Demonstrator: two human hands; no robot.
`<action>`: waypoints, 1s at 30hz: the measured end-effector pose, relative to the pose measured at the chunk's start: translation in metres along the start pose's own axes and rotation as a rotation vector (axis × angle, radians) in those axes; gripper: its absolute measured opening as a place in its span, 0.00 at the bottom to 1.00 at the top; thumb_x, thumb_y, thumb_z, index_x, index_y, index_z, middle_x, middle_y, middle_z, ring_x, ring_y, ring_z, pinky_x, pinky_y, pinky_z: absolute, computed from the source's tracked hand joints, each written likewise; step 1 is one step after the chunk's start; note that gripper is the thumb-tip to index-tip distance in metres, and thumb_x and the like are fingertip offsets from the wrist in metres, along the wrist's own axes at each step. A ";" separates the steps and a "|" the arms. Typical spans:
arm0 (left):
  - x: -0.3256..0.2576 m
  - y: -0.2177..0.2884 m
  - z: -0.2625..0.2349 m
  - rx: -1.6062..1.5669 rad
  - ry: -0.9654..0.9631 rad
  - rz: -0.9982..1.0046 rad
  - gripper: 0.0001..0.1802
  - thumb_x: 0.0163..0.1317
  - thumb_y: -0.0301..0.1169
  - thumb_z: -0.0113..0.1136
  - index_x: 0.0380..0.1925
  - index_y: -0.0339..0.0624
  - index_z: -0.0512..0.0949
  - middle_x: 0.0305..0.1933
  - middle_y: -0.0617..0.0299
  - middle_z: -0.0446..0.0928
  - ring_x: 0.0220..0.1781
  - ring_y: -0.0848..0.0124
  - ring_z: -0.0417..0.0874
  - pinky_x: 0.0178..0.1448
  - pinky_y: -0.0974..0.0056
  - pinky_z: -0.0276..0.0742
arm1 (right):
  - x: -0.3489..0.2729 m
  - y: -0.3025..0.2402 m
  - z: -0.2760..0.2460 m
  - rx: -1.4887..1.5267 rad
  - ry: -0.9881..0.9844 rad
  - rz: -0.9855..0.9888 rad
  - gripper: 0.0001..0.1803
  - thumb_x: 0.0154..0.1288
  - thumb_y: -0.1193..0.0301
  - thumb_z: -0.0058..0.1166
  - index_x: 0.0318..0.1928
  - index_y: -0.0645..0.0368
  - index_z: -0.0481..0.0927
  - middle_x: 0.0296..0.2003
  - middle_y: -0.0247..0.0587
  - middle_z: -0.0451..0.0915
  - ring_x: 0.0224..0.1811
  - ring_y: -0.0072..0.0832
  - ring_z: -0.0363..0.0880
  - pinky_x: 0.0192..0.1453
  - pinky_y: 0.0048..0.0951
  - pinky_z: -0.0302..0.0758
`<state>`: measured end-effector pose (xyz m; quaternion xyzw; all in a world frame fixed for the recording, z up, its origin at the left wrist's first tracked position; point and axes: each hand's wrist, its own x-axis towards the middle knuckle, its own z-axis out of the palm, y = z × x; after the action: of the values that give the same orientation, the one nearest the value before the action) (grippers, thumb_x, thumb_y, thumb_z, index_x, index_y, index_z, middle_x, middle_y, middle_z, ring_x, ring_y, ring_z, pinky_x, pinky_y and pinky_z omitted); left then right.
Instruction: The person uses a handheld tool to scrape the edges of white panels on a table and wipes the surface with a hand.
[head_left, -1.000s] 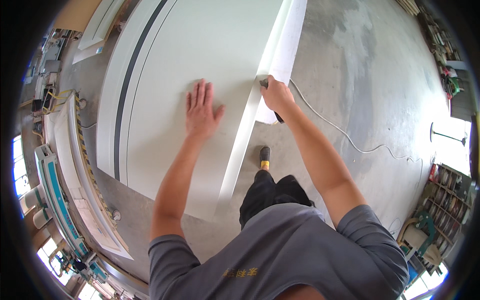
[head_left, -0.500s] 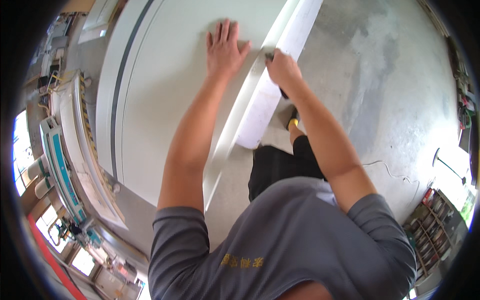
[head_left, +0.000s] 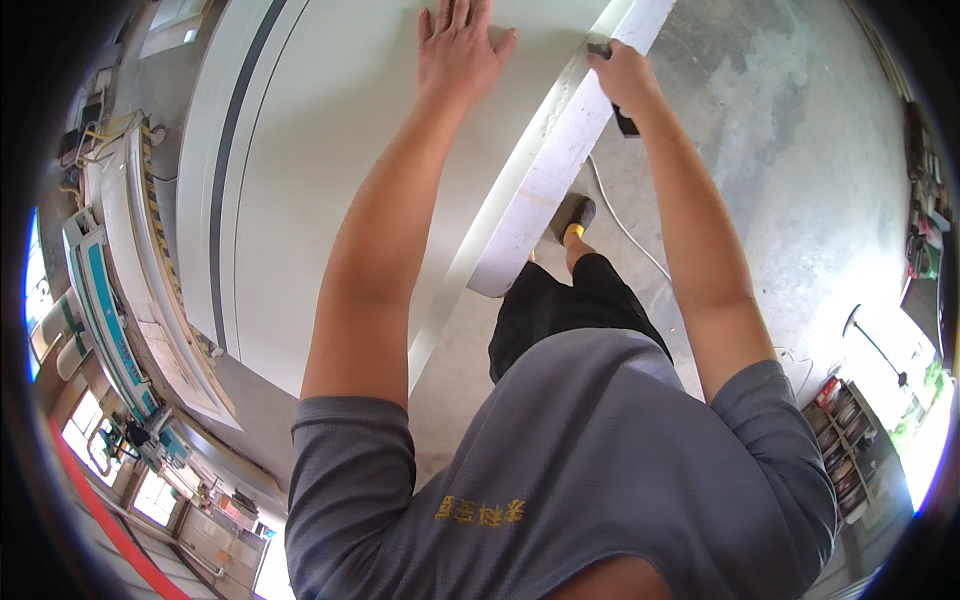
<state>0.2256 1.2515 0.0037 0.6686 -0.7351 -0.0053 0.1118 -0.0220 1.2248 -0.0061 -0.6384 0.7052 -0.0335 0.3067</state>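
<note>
My left hand (head_left: 458,45) lies flat, fingers spread, on a large white panel (head_left: 320,160) near the top of the view. My right hand (head_left: 625,78) grips a dark hand tool (head_left: 622,118) against the panel's right edge, where a white strip (head_left: 545,190) hangs off along that edge. Only the tool's dark tip and handle end show past my fingers. Both arms reach far forward over the panel.
A thin cable (head_left: 625,230) runs over the grey concrete floor (head_left: 790,180) to the right. A long machine with teal trim (head_left: 110,290) stands along the left. Shelves with goods (head_left: 855,440) stand at the lower right. My shoe (head_left: 572,215) is beneath the strip.
Both hands have moved farther along the panel toward the top of the view, the right hand sliding the tool along the edge. My body has leaned forward and the white strip hangs longer.
</note>
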 end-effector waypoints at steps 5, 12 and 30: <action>0.022 0.011 -0.012 -0.009 -0.099 -0.019 0.43 0.73 0.52 0.57 0.79 0.39 0.60 0.86 0.49 0.54 0.88 0.53 0.52 0.89 0.44 0.44 | 0.037 0.013 -0.027 0.054 0.017 0.000 0.27 0.72 0.53 0.56 0.58 0.61 0.83 0.54 0.60 0.86 0.59 0.56 0.84 0.64 0.50 0.80; 0.088 0.007 0.013 0.033 -0.031 0.018 0.45 0.72 0.52 0.58 0.80 0.38 0.59 0.86 0.48 0.54 0.88 0.54 0.52 0.89 0.45 0.44 | 0.092 0.025 -0.055 -0.004 0.057 -0.052 0.27 0.73 0.53 0.55 0.57 0.64 0.83 0.52 0.60 0.87 0.56 0.55 0.86 0.60 0.49 0.81; 0.168 0.028 0.013 -0.026 -0.070 0.024 0.38 0.75 0.45 0.55 0.81 0.46 0.61 0.87 0.56 0.53 0.88 0.55 0.51 0.89 0.44 0.43 | 0.287 0.059 -0.179 0.075 0.002 0.036 0.26 0.73 0.57 0.55 0.61 0.63 0.80 0.58 0.61 0.83 0.63 0.56 0.81 0.66 0.51 0.78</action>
<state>0.1826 1.0871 0.0215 0.6576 -0.7464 -0.0369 0.0948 -0.1586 0.9099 0.0011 -0.6137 0.7149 -0.0552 0.3305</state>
